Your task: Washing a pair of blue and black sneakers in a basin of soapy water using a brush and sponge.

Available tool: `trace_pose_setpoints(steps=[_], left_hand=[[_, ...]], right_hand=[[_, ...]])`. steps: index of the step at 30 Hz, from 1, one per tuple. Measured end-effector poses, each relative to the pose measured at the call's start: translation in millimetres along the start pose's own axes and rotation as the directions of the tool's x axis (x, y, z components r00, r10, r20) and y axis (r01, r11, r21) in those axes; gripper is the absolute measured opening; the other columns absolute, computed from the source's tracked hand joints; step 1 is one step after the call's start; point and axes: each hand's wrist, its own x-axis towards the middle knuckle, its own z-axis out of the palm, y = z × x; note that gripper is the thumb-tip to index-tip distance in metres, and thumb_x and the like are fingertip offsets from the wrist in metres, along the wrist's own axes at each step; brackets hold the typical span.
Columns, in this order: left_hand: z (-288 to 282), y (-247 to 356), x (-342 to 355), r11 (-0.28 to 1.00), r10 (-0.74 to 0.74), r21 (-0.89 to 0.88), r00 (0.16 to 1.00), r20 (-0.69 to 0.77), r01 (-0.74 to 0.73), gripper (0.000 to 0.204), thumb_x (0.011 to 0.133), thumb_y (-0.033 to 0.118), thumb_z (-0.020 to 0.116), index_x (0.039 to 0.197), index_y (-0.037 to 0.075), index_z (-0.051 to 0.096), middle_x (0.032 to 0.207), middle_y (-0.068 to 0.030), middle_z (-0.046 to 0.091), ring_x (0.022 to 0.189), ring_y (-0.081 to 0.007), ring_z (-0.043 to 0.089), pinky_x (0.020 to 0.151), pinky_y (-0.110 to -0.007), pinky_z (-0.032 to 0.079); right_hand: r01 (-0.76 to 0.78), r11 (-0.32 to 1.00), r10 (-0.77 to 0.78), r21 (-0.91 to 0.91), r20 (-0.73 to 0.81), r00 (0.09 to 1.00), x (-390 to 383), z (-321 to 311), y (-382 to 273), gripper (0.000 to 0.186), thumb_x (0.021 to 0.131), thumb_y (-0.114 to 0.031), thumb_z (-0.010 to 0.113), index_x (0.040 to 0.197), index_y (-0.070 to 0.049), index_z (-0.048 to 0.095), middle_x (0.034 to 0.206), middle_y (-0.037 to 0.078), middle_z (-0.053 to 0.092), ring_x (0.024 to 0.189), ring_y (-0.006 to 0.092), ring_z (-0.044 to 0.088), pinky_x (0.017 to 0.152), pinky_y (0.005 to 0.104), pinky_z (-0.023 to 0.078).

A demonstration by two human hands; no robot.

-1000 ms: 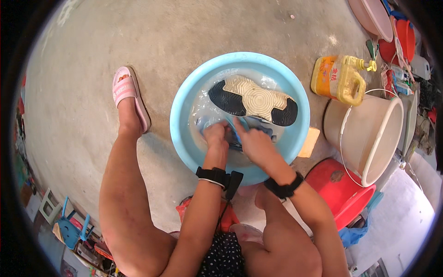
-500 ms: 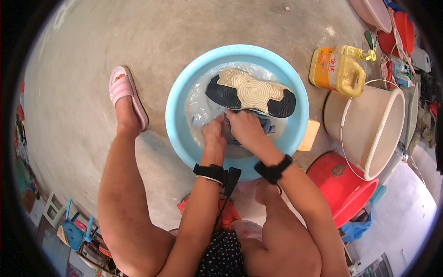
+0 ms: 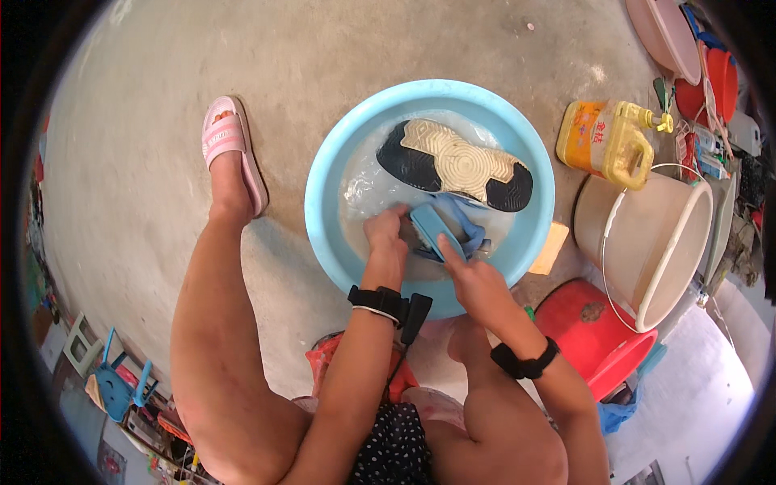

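A light blue basin holds cloudy, sudsy water. In it lies a shoe, sole up, its tread cream in the middle and dark at both ends. My right hand grips a blue scrubbing brush, with the index finger along its back and the bristles turned toward my left hand. My left hand is low in the basin, its fingers curled and partly hidden; what they hold I cannot make out. Beside the brush, a blue-grey fabric piece with a strap-like end lies partly under water.
Right of the basin are a yellow block, a yellow pump jug, a tipped beige bucket with a wire handle and a red bucket. A pink basin stands far right. My slippered foot rests on the concrete at left.
My right hand has drawn back toward me and right, out from beside the shoe, bringing the blue brush into sight. My left hand stays low in the basin. The whole view has shifted slightly.
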Motion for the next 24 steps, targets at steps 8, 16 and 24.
trace_pose_setpoints(steps=[8,16,24], left_hand=[[15.7,8.3,-18.8,0.998,0.041,-0.043,0.997,-0.069,-0.044,0.025,0.074,-0.003,0.062,0.098,-0.011,0.060,0.093,-0.0139,0.062,0.075,-0.0232,0.059,0.065,-0.035,0.048],[0.0,-0.1,-33.6,0.961,0.276,0.008,0.957,0.093,-0.277,0.012,0.080,0.004,0.065,0.090,-0.001,0.062,0.079,-0.0060,0.060,0.066,-0.0168,0.056,0.061,-0.029,0.045],[1.8,1.7,-47.9,0.870,0.448,0.151,0.880,0.156,-0.470,0.007,0.082,0.008,0.064,0.083,0.000,0.064,0.071,-0.0006,0.059,0.063,-0.0106,0.052,0.059,-0.024,0.041]], right_hand=[[-0.013,0.992,-0.006,-0.129,-0.141,0.990,90.6,4.5,7.7,0.046,0.082,-0.007,0.048,0.128,-0.002,0.047,0.073,0.020,0.063,0.071,0.0369,0.064,0.062,0.0461,0.051],[-0.062,0.989,0.052,-0.132,-0.076,0.996,50.5,-33.9,0.0,0.043,0.080,-0.007,0.050,0.123,-0.008,0.054,0.074,0.019,0.063,0.070,0.0342,0.065,0.061,0.0449,0.051],[-0.153,0.967,0.154,-0.203,-0.009,0.988,-36.3,-65.6,27.2,0.047,0.085,-0.012,0.051,0.131,-0.018,0.049,0.066,0.017,0.059,0.062,0.0357,0.061,0.056,0.0460,0.048]])
